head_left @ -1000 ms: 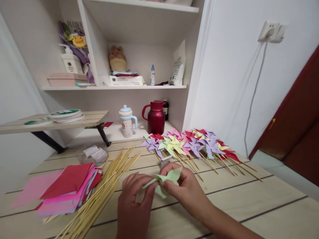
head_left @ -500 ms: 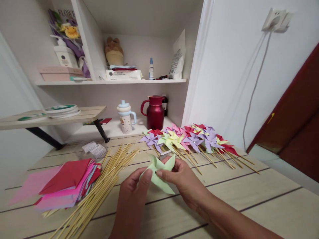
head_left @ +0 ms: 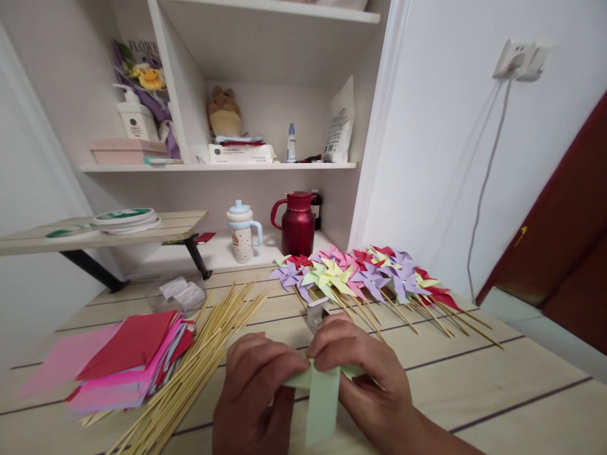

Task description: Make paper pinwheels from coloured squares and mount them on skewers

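Observation:
A pale green paper pinwheel [head_left: 323, 404] is between my two hands, low over the front of the table, with one blade hanging toward me. My left hand [head_left: 258, 388] pinches it from the left, fingers curled over the top edge. On the other side my right hand [head_left: 367, 373] grips it near the centre; my fingers hide the middle of the pinwheel. Just beyond my right fingertips stands a small grey-white box [head_left: 316, 313]. Finished pinwheels on sticks [head_left: 370, 278] in purple, pink, red, yellow and green lie in a pile behind.
Left of my hands lie a bundle of thin wooden sticks [head_left: 190, 373] and a stack of coloured paper [head_left: 128, 354]. A clear bag with white labels [head_left: 180, 289] sits behind the paper. At the back stand a red jug [head_left: 298, 224] and a lidded cup [head_left: 243, 237].
The pinwheel has been tipped so its face turns away from me, and both hands now curl over its top. The view has tilted up slightly.

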`<state>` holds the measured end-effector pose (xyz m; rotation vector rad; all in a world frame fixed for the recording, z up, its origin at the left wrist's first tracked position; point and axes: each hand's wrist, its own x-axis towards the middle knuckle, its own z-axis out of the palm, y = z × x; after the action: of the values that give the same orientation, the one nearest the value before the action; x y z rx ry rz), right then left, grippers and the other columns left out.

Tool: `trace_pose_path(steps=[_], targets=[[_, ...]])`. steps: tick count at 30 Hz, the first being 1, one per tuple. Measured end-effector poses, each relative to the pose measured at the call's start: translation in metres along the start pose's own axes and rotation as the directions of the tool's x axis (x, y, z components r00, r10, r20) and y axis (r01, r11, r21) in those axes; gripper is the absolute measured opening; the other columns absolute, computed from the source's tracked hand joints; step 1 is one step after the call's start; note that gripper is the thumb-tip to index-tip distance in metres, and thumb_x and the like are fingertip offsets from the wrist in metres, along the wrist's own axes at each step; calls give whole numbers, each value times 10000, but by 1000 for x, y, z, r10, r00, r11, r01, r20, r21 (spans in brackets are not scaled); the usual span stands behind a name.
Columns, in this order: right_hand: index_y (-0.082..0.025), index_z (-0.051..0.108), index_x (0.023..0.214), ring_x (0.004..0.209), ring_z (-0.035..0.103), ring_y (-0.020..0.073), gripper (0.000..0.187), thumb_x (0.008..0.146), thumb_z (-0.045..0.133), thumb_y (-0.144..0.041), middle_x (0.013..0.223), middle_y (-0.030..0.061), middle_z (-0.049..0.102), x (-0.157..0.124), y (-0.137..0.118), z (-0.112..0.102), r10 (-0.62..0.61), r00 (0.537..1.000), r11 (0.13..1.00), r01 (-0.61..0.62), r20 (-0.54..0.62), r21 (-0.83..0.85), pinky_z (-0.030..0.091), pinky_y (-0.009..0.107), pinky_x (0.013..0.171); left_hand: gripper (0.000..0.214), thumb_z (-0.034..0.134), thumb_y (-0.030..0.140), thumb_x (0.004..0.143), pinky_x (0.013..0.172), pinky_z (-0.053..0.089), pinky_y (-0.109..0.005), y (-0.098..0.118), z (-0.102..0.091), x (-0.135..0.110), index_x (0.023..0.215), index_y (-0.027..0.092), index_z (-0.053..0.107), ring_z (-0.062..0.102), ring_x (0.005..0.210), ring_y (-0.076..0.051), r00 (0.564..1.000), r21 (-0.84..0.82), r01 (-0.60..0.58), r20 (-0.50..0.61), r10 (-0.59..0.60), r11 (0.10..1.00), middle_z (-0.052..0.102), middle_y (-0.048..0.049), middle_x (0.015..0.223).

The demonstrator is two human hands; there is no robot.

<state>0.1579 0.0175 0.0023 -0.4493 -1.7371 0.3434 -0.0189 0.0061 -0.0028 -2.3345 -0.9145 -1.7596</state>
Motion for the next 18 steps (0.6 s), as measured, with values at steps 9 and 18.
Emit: trace_pose_path(steps=[9,18], targets=[[-236,665,930,753,632,189,265,834,560,-11,804,35,681,2,2,0,20,999,999,-18,39,-46,515,375,743,247,571,52,811,844,490,-314,-4,2,-2,924,253,659,602,854,-177,1000,59,-9,28,7,998,682,-5,848],[-239,693,836,847,666,213,117,827,629,-142,857,35,715,-3,27,-7,309,951,948,-310,-32,-64,522,329,737,474,731,204,761,855,506,-387,-14,27,-15,1202,248,562,634,957,-222,937,-55,343,-49,-345,938,665,-59,1049]])
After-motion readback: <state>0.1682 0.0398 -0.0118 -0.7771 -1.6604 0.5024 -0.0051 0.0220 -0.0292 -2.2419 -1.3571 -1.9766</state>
